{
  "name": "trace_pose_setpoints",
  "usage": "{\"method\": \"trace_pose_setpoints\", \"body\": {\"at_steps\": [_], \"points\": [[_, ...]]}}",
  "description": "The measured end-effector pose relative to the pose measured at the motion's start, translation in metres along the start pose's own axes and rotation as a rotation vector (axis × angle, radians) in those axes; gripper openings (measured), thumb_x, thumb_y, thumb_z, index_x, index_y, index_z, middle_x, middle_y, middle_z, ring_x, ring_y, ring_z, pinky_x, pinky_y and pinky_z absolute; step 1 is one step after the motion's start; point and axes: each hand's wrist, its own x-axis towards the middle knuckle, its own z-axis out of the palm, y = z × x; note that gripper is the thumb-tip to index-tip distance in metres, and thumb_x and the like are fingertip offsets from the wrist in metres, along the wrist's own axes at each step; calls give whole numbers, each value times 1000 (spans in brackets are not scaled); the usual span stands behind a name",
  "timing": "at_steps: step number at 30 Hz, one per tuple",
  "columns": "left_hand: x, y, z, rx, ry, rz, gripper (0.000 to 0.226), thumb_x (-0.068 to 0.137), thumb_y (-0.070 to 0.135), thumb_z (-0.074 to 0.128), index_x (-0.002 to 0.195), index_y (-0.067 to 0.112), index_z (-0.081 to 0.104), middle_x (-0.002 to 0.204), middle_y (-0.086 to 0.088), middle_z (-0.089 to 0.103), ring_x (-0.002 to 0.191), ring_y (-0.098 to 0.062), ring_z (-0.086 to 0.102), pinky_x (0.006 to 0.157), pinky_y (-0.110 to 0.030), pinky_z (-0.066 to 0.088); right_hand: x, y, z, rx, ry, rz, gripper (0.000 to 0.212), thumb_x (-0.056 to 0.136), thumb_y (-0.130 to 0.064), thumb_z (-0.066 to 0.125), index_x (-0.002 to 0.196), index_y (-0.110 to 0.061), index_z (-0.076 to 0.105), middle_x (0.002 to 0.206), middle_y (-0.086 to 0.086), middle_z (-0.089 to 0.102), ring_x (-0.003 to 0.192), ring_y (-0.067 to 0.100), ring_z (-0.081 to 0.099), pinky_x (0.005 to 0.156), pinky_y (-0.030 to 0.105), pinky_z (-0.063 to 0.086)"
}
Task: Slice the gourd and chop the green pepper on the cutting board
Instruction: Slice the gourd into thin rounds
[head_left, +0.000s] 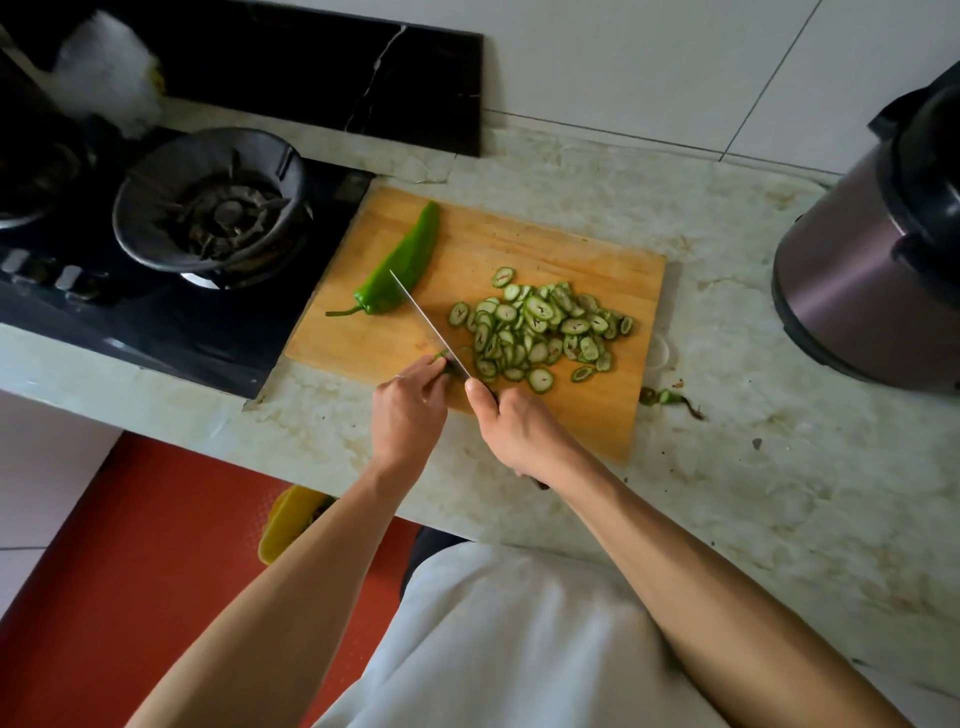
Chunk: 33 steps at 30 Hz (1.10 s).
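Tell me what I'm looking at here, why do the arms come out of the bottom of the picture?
The camera sits on a person's head and looks down, so you see their own arms, as if you were them. There is no machine, just two hands. The right hand grips a knife. The left hand pinches a small green end piece of gourd, mostly hidden, against the blade. They work on a wooden cutting board on a pale counter. A pile of gourd slices lies on the board, and a whole green pepper waits uncut. A gas stove sits on the left, an electric cooker on the right.
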Motion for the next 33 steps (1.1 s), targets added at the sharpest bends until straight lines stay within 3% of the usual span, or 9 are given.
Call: {"method": "trace_pose_setpoints", "body": {"at_steps": [5, 10, 13, 16, 18, 22, 25, 29, 33], "points": [[0, 2, -3, -14, -14, -14, 24, 89, 11, 68, 111, 13, 77, 116, 3, 74, 88, -18, 72, 89, -29, 55, -5, 4, -3, -35, 0, -1, 64, 104, -55, 26, 65, -10, 49, 60, 7, 52, 46, 17, 51, 39, 26, 39], [-1, 5, -1, -13, 1, -41, 26, 89, 10, 68, 114, 11, 76, 119, -1, 72, 95, -19, 72, 94, -31, 54, -12, 13, -2, -85, 4, 18, 62, 102, -59, 25, 69, -12, 48, 68, 6, 53, 52, 16, 47, 44, 28, 34], [-1, 4, -1, -21, 4, -39, 25, 89, 9, 67, 113, 12, 76, 117, 1, 73, 94, -17, 72, 90, -31, 56, -7, 10, 4, -72, 12, 6, 62, 103, -57, 26, 70, -10, 50, 67, 4, 54, 59, 21, 52, 57, 31, 38], [-3, 6, -2, -38, 10, -1, 24, 90, 7, 66, 110, 13, 77, 110, 6, 75, 83, -14, 71, 83, -21, 54, -5, 15, 9, -65, 24, 5, 64, 102, -59, 27, 77, -7, 54, 78, 10, 59, 72, 26, 55, 65, 29, 35], [-5, 8, -3, -41, 22, 5, 23, 90, 7, 65, 108, 14, 78, 107, 6, 75, 79, -12, 69, 78, -15, 51, -9, 23, 8, -74, 25, 6, 63, 102, -59, 27, 71, -10, 52, 78, 12, 60, 71, 26, 55, 65, 30, 35], [-6, 10, -1, -37, 45, -38, 22, 90, 7, 69, 110, 9, 77, 111, 0, 75, 85, -15, 70, 80, 0, 40, -16, 32, 2, -61, 32, 16, 63, 102, -59, 27, 63, -13, 45, 74, 13, 58, 71, 29, 56, 63, 33, 38], [-6, 7, -1, -1, 36, -22, 23, 89, 8, 71, 111, 6, 76, 117, -8, 73, 98, -21, 70, 90, -15, 45, -13, 25, -5, -23, 31, 66, 66, 101, -61, 26, 69, -9, 53, 82, 17, 64, 72, 33, 62, 66, 42, 53], [-7, 0, -2, 20, 28, 24, 22, 89, 8, 72, 110, 5, 76, 115, -9, 71, 92, -22, 69, 83, -23, 52, -14, 23, -17, 16, 32, 85, 62, 100, -62, 28, 73, -12, 54, 74, 8, 62, 57, 24, 59, 51, 37, 55], [-6, 2, -4, -33, 42, -4, 23, 85, 6, 75, 108, 7, 77, 111, -8, 74, 94, -19, 69, 87, -27, 54, -20, 22, -18, 92, 35, 48, 67, 99, -62, 33, 79, -5, 62, 76, 13, 69, 66, 29, 65, 44, 40, 55]]}}
